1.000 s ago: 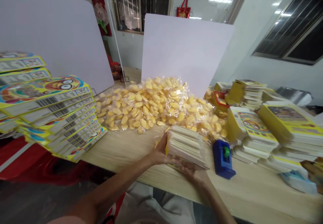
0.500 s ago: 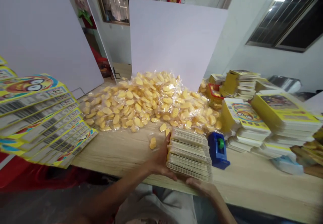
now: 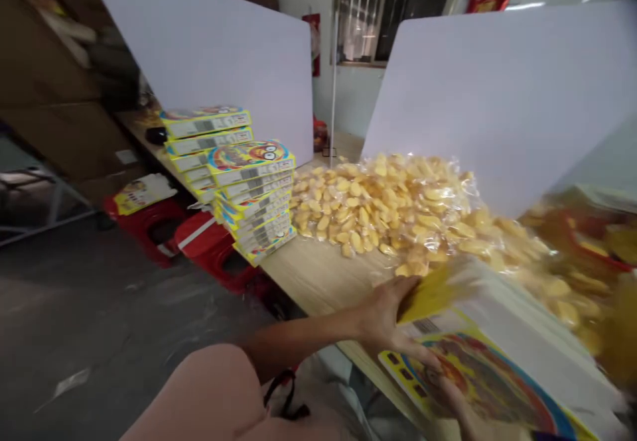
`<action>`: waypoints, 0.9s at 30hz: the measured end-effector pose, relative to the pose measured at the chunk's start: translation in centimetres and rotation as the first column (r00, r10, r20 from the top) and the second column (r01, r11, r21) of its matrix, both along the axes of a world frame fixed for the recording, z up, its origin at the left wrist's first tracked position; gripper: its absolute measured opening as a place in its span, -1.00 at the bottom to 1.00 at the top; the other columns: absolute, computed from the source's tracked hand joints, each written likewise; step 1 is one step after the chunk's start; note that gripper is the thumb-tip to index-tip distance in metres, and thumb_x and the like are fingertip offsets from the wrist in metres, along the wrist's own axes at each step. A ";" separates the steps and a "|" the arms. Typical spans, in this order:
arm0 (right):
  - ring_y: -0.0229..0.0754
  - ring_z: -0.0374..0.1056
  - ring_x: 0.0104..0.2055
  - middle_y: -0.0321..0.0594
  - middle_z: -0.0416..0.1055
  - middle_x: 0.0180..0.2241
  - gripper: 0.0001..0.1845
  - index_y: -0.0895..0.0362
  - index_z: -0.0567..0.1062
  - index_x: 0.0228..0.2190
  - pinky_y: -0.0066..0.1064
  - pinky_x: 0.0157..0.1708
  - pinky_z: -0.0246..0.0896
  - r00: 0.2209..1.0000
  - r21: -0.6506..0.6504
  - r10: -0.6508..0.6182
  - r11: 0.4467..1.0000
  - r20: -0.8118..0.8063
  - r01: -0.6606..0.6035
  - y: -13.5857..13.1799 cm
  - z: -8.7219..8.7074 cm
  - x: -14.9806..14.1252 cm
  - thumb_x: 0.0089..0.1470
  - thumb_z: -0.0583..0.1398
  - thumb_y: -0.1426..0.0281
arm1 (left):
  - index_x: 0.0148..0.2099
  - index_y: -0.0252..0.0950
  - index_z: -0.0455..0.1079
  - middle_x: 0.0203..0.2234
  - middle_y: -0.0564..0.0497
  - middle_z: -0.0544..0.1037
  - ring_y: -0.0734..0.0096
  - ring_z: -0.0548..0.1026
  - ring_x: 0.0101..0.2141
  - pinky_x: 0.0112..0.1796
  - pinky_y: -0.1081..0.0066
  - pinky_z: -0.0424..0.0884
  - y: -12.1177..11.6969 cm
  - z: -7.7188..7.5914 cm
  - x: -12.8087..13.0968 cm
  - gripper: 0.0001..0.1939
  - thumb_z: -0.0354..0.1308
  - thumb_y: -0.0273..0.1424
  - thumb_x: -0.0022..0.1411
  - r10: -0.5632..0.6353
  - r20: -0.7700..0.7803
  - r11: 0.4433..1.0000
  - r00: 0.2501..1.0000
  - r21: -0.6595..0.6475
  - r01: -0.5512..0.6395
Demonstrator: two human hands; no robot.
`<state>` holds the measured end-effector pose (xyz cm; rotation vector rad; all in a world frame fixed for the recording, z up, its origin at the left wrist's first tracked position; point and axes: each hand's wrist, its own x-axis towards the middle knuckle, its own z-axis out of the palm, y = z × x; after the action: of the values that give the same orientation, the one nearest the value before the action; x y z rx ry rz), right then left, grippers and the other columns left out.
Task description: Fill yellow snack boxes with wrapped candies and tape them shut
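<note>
yellow-edged printed cartons, packed together as a thick bundle [image 3: 478, 375], are in the person's grasp at the near edge of the wooden table [image 3: 323, 278], tilted so that the printed face turns toward the body. the left hand [image 3: 385, 318] grips the bundle's left end, thumb across the printed face. the right hand [image 3: 462, 408] lies against that same face lower down; blur and the frame's edge hide much of it, so i cannot tell how firmly it holds.

as for progress, the work looks partway through. on the left, a stack of boxes [image 3: 256, 192] stands in uneven layers at the table's edge, each with a visible thickness; these look shaped and closed, so probably finished, though whether anything is inside cannot be seen. beyond the bundle, a large heap of clear packets with yellow pieces [image 3: 378, 202] lies loose on the tabletop, apparently not yet boxed. the cartons in hand seem flat and unopened, which suggests a good share is left. another printed piece [image 3: 144, 192] lies on a red stool [image 3: 154, 225] near the floor, its part in the work unclear.
</note>
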<state>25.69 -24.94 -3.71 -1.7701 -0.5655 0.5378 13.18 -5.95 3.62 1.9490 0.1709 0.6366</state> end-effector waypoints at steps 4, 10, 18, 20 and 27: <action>0.21 0.31 0.10 -0.11 0.50 -0.06 -0.39 0.07 0.50 -0.11 0.00 0.08 0.25 0.900 0.165 0.265 0.962 -0.347 -0.219 4.9 3.0 -7.0 -0.27 0.40 0.18 | 0.14 -0.26 0.30 -0.04 -0.13 0.51 0.00 0.48 -0.08 -0.09 0.15 0.42 2.7 1.9 -7.4 -0.10 0.46 -0.12 -0.28 0.120 -0.240 0.969 0.963 -0.184 -0.166; 0.12 0.45 -0.07 -0.02 0.53 -0.11 -0.42 0.20 0.47 -0.06 -0.10 -0.06 0.35 0.364 0.379 0.508 0.848 -0.781 -0.371 12.5 2.2 -15.9 -0.15 0.37 0.27 | -0.03 -0.33 0.44 -0.18 -0.12 0.60 0.07 0.57 -0.21 -0.20 0.19 0.48 8.4 -0.3 -17.3 -0.38 0.36 -0.07 -0.10 0.035 -0.588 0.762 0.808 -0.507 -0.403; 0.05 0.52 -0.23 -0.04 0.59 -0.30 -0.50 0.26 0.50 -0.17 -0.18 -0.22 0.43 0.292 0.298 0.404 0.890 -0.867 -0.344 19.0 0.8 -17.1 -0.20 0.40 0.36 | -0.03 -0.30 0.42 -0.15 -0.11 0.57 0.09 0.50 -0.11 -0.12 0.28 0.40 14.7 1.3 -18.2 -0.46 0.21 -0.03 0.04 0.326 -0.664 0.944 0.673 0.197 -0.263; 0.04 0.52 -0.26 -0.07 0.59 -0.33 -0.52 0.24 0.50 -0.20 -0.20 -0.27 0.43 0.332 0.274 0.368 0.915 -0.868 -0.296 20.3 1.4 -17.9 -0.22 0.40 0.37 | -0.02 -0.34 0.39 -0.12 -0.18 0.54 0.05 0.47 -0.08 -0.07 0.24 0.35 15.1 1.6 -17.3 -0.51 0.13 -0.10 0.13 0.484 -0.633 0.859 0.604 0.476 -0.189; -0.12 0.48 -0.46 -0.21 0.54 -0.50 -0.64 0.17 0.49 -0.35 -0.40 -0.52 0.34 0.348 0.281 0.442 0.861 -0.827 -0.425 22.1 1.7 -18.1 -0.17 0.39 0.22 | 0.15 -0.38 0.25 0.02 -0.35 0.37 -0.20 0.32 0.05 -0.01 -0.02 0.24 13.3 0.8 -14.9 -0.19 0.01 0.16 0.07 0.659 -0.564 0.722 0.498 0.659 -0.209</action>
<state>7.63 -2.83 -2.01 -1.0355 -0.2649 1.7089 -1.71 7.34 4.45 2.6413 1.2406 0.0792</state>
